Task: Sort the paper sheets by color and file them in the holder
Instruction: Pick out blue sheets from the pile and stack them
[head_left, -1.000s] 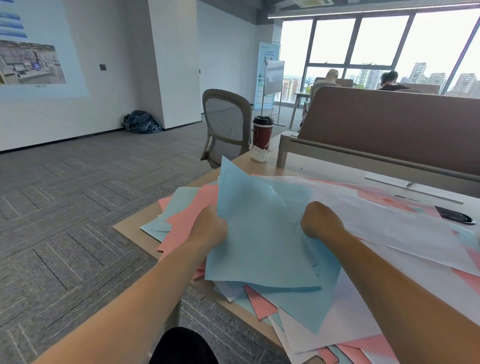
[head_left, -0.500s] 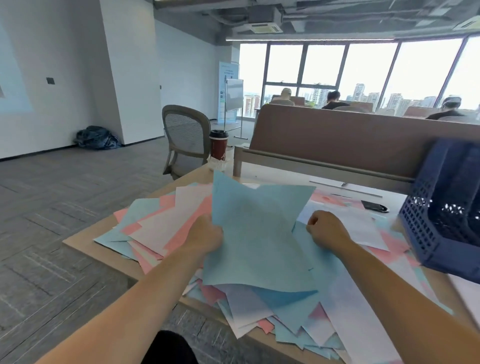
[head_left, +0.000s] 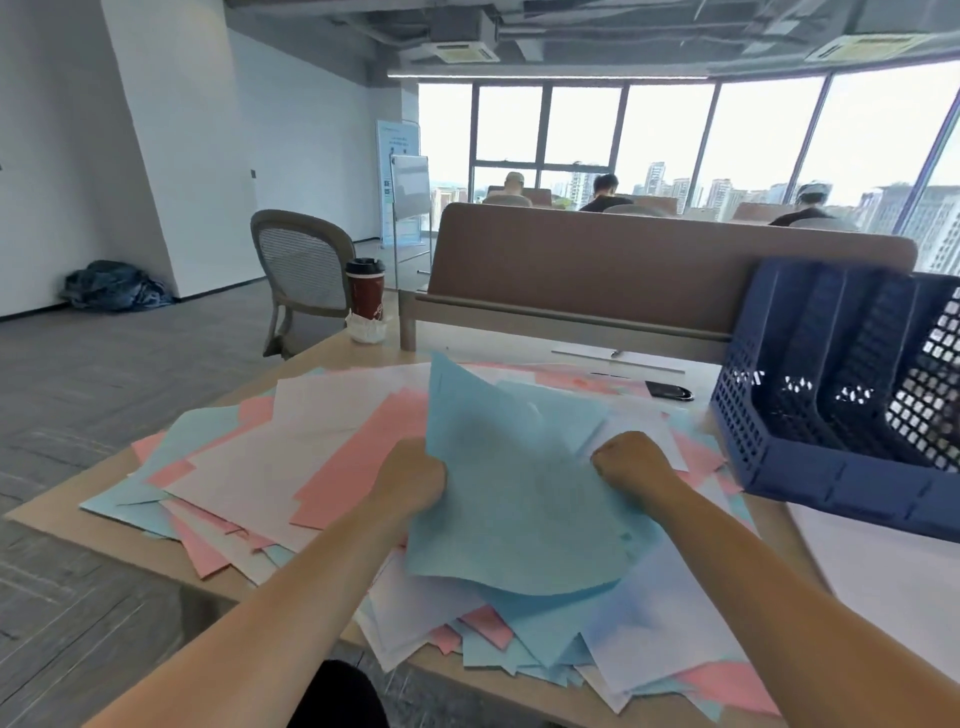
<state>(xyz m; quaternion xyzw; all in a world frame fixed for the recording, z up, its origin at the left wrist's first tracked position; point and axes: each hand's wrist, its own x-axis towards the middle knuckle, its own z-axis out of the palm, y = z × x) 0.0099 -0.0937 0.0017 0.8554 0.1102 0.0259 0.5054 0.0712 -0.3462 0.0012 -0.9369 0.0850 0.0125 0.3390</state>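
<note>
Both hands hold a bunch of blue sheets (head_left: 514, 493) tilted up over the near middle of the table (head_left: 49, 514). The left hand (head_left: 415, 478) has its grip curled round their left edge, and the right hand (head_left: 631, 462) grips their right edge in a fist. Beneath lies a loose pile (head_left: 311, 457) of pink, white and blue paper. The navy mesh holder (head_left: 831, 483) stands at the right.

I can read nothing from here: print on the far banner (head_left: 397, 182) and the cup (head_left: 365, 293) is too small.
</note>
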